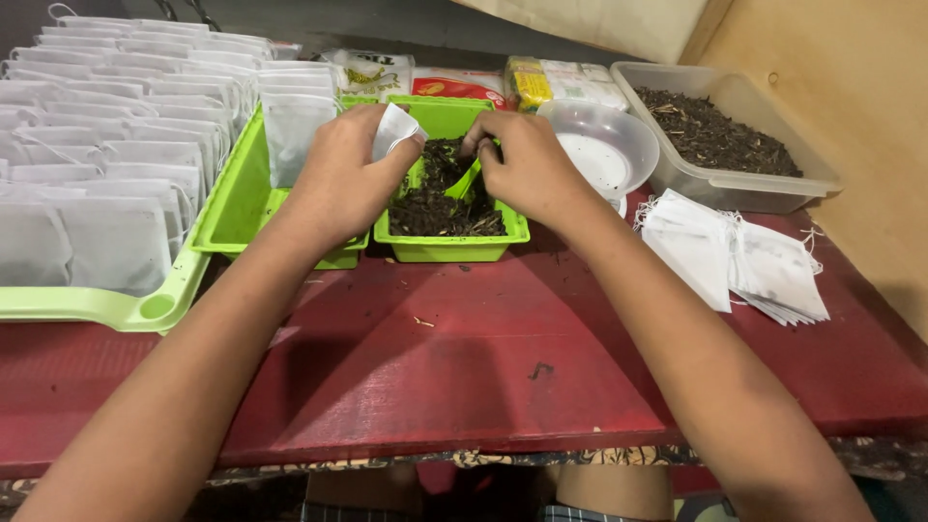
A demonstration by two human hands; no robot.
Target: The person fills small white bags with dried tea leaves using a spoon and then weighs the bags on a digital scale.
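My left hand [343, 179] holds a small white empty tea bag [394, 129] over the left edge of a small green tub [449, 248] of dark loose tea leaves [437, 198]. My right hand [527, 166] grips a small green scoop [465, 181], its bowl dipped toward the leaves in the tub. Both hands hover over the tub, close together.
A green tray [97, 304] at left carries rows of filled white bags. A second green tub [242, 208] holds more bags. A clear round bowl [604, 150], a clear box of leaves [720, 135] and a stack of empty bags [735, 256] lie at right on the red table [464, 358].
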